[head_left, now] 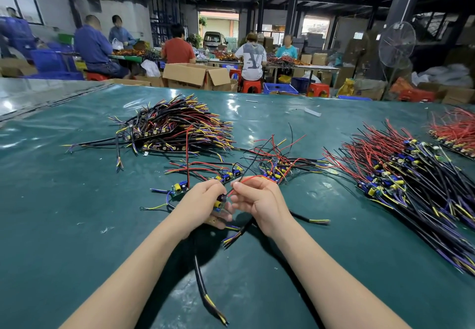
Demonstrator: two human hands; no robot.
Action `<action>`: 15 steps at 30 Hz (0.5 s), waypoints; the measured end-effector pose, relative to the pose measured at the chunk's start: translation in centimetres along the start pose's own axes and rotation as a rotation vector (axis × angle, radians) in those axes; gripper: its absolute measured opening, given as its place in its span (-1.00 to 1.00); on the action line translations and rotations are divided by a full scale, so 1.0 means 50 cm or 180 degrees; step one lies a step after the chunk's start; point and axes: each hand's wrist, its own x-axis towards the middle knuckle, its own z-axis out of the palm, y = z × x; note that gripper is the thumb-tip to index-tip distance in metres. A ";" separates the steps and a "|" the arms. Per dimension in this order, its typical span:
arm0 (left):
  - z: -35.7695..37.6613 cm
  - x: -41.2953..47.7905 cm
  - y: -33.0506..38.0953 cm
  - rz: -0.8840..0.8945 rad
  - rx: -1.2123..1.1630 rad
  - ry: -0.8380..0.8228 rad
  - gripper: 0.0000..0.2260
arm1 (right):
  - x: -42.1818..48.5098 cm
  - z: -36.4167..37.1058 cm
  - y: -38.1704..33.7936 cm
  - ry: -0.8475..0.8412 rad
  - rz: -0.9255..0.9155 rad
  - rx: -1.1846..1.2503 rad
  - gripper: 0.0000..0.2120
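My left hand [203, 204] grips a small circuit board [219, 204] with a yellow capacitor, held just above the green table cover [77, 200]. My right hand [259, 201] pinches the thin red wire [246, 180] that runs from that board, thumb and forefinger closed on it. Black cables [203, 285] with yellow and blue ends trail from the board toward me between my forearms. Another wired board [180, 188] lies just left of my left hand.
A big bundle of wired boards [174, 128] lies at the back left. A small tangle [277, 166] sits ahead of my hands, and long rows of wired boards [401, 174] fill the right side. Several people work at far tables beyond cardboard boxes [195, 75].
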 end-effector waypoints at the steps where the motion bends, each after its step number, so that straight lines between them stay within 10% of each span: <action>1: 0.002 -0.001 0.003 -0.0176 -0.0233 -0.0118 -0.85 | 0.000 -0.001 -0.001 -0.0004 -0.0014 -0.0008 -0.85; 15: 0.009 -0.008 0.002 0.0251 0.0847 -0.0089 -0.73 | 0.003 0.009 0.000 -0.0141 -0.0263 -0.0377 -0.76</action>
